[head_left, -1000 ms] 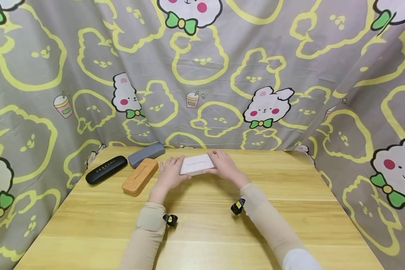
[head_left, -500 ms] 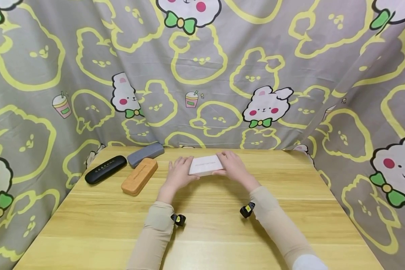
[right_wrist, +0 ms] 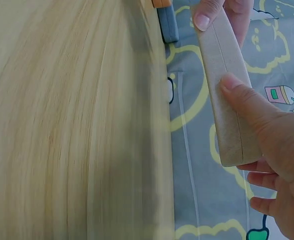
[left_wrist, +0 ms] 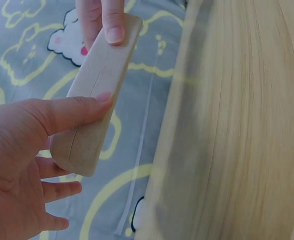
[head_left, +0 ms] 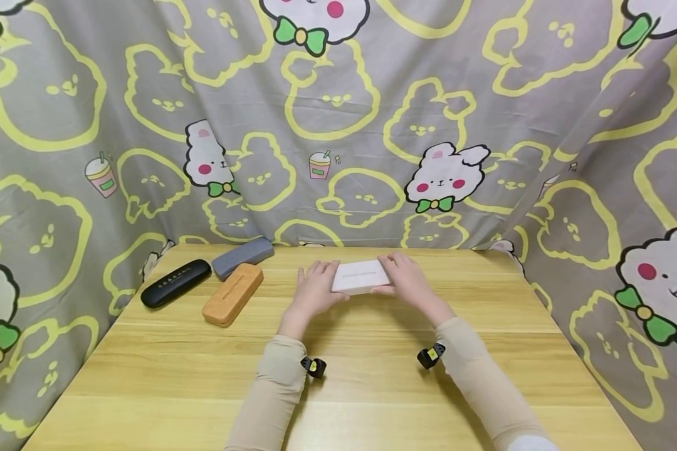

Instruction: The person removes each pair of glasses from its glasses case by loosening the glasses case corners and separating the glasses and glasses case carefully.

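Observation:
A white glasses case (head_left: 362,274) with faint lettering on its top is held between both hands near the back of the table. My left hand (head_left: 316,289) grips its left end, the thumb on the near side and fingers over the far side. At the right end, my right hand (head_left: 409,285) holds it the same way. Both wrist views show the case (left_wrist: 99,75) raised above the tabletop, with a thin seam running along its near side. Its lid looks closed.
To the left on the wooden table (head_left: 372,401) lie a black glasses case (head_left: 176,284), a grey-blue case (head_left: 243,257) and an orange case (head_left: 234,294). A patterned curtain (head_left: 338,150) hangs behind the table and along its sides.
Both hands have carried the white glasses case to the right, away from the other cases. Those on the left stay where they were.

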